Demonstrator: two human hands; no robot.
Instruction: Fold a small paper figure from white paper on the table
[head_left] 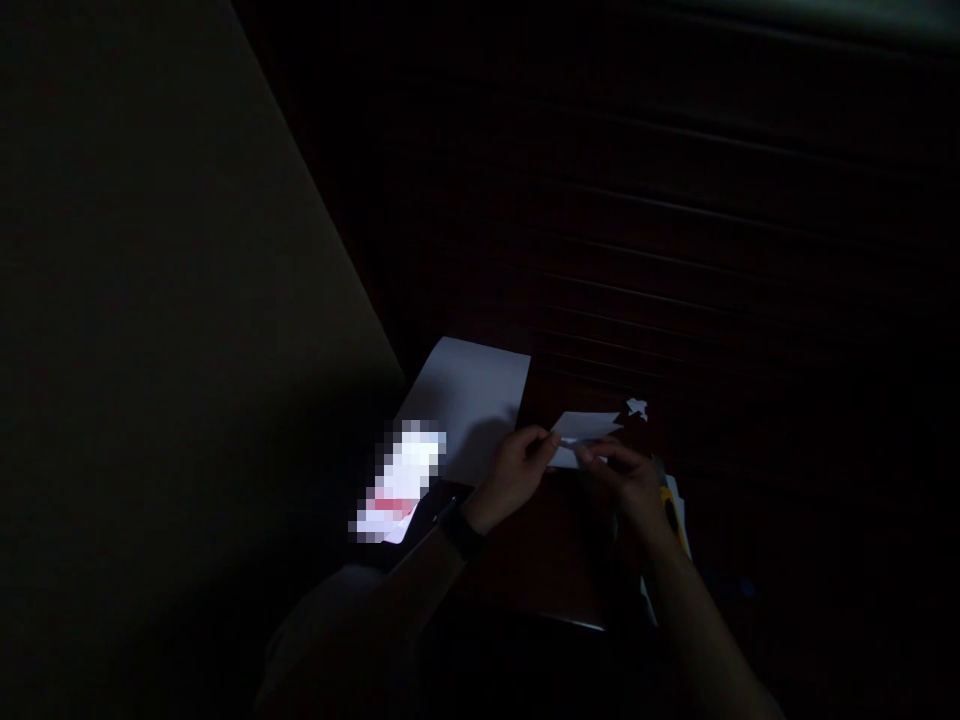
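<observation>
Pinched between fingertips [555, 438], sharp-cornered white paper [585, 424]

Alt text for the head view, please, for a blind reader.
Left hand pinches a small white paper, right hand at its edge, over a dim tabletop; a larger sheet, bright pixelated patch and white scraps lie nearby.

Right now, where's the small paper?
Head view, just right of and below centre: the small paper is at the fingertips of the left hand and right hand, right of the large sheet.
</observation>
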